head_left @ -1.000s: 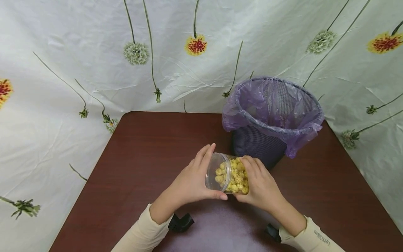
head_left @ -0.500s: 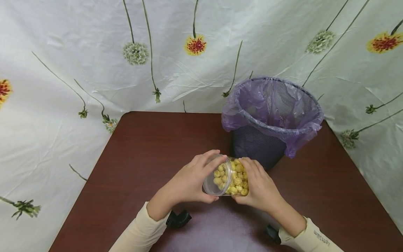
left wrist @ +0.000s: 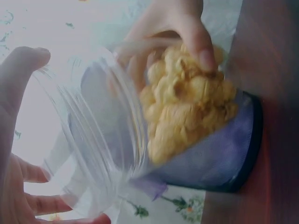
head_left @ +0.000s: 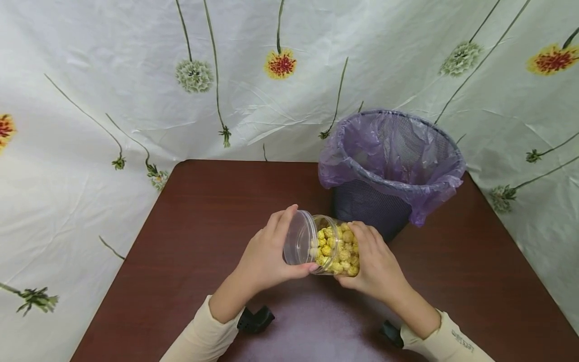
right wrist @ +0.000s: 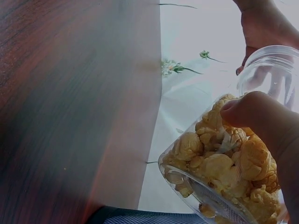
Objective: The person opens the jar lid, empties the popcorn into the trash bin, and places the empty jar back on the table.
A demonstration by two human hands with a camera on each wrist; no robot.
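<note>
A clear plastic jar [head_left: 326, 267] of yellow popcorn [head_left: 346, 254] lies tilted on its side above the table, its mouth toward the left. My right hand [head_left: 379, 269] grips it round the base end, thumb below in the head view. With thumb and fingers spread round its rim, my left hand [head_left: 267, 255] holds the clear lid [head_left: 296, 239] at the jar's mouth. In the head view the lid stands at an angle to the mouth, with a gap at the top. The left wrist view shows popcorn [left wrist: 187, 105] heaped inside, somewhat blurred.
Behind the jar stands a dark mesh bin [head_left: 368, 208] lined with a purple plastic bag [head_left: 334, 166]. The dark red-brown table [head_left: 217, 201] reaches back to a white flower-printed cloth [head_left: 244, 100].
My left hand has shifted slightly left with the lid, which has come away from the jar's mouth. The left fingers first bent over the lid's rim, then straightened. The right hand has barely moved.
</note>
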